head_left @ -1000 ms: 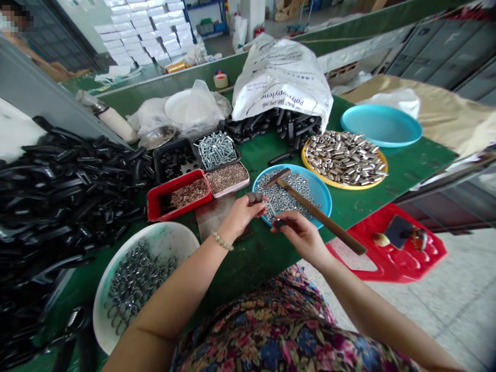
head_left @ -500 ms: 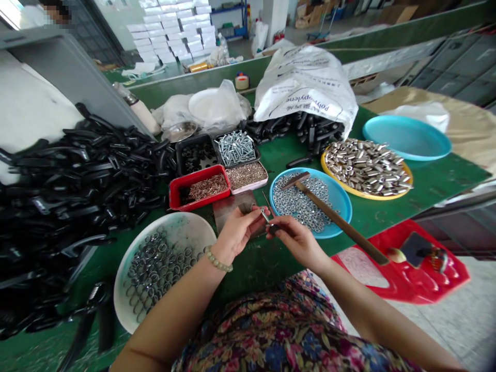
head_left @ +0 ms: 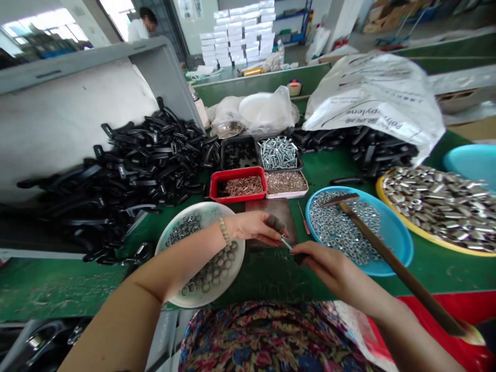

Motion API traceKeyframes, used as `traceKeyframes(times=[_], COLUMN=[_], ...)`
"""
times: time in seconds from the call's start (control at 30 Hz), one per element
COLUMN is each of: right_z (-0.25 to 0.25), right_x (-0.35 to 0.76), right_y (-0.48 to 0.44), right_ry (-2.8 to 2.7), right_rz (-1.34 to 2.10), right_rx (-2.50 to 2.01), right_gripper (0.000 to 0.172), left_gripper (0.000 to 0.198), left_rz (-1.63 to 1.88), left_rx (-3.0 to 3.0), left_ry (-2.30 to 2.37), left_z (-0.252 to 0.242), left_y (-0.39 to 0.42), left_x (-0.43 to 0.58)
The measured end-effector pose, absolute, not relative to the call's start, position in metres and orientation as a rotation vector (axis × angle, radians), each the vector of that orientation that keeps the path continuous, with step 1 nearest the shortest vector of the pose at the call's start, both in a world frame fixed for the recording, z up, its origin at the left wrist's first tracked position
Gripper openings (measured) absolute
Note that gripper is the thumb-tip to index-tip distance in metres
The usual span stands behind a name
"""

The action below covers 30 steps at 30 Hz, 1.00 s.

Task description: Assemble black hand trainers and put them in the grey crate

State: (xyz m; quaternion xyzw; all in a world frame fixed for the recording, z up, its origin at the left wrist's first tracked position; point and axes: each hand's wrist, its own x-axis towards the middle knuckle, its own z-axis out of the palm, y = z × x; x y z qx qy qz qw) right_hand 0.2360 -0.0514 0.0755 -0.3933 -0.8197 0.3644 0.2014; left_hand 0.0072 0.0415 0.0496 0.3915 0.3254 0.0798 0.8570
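My left hand (head_left: 258, 226) is closed in a pinch on one end of a slim silver bolt (head_left: 286, 242), above the front of a flat dark metal plate (head_left: 253, 207). The other end of the bolt sits in the pinched fingers of my right hand (head_left: 323, 261). Dark coverings show on fingertips of both hands, and the ends of the bolt are partly hidden. Under my left forearm is a white bowl (head_left: 165, 281) of metal rings (head_left: 211, 271). To the right, a blue basin (head_left: 399, 248) holds small nuts (head_left: 341, 227), with a wooden-handled hammer (head_left: 387, 253) lying across it.
Black handles (head_left: 155, 160) pile up at left by a grey crate (head_left: 163, 67). Behind the plate stand a red tray (head_left: 238, 198) of copper-coloured pins, a white tray (head_left: 287, 195) of small parts and a black tray of bolts (head_left: 279, 153). A yellow basin (head_left: 422, 222) holds metal sleeves.
The view has swung to the left, so the table's things sit further right in the picture. Both hands still pinch the bolt, with my left hand now turned more palm-down.
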Motion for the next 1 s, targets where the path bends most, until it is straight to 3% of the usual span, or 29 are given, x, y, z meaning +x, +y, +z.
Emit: traceKeyframes(times=[0.27, 0.37, 0.5, 0.6, 0.77, 1.0], right_z=[0.064, 0.049, 0.030, 0.027, 0.025, 0.019], right_x=[0.234, 0.227, 0.215, 0.210, 0.214, 0.222], right_y=[-0.054, -0.053, -0.048, -0.044, -0.040, -0.034], right_ry=[-2.149, -1.844, -1.025, -0.676, -0.767, -0.991], right_rz=[1.134, 1.315, 1.626, 1.766, 1.792, 1.538], right_rx=[-1.117, -1.123, -0.916, -0.778, -0.805, -0.875], right_gripper=[0.025, 0.020, 0.023, 0.029, 0.023, 0.018], left_gripper=[0.034, 0.024, 0.009, 0.017, 0.033, 0.024], left_rz=[0.224, 0.245, 0.588, 0.924, 1.083, 0.883], left_rx=[0.976, 1.087, 1.432, 1.602, 1.749, 1.719], left_ry=[0.786, 0.785, 0.714, 0.782, 0.886, 0.844], left_z=[0.049, 0.060, 0.082, 0.090, 0.091, 0.099], left_y=[0.041, 0.040, 0.028, 0.016, 0.012, 0.012], left_x=[0.012, 0.013, 0.019, 0.025, 0.025, 0.019])
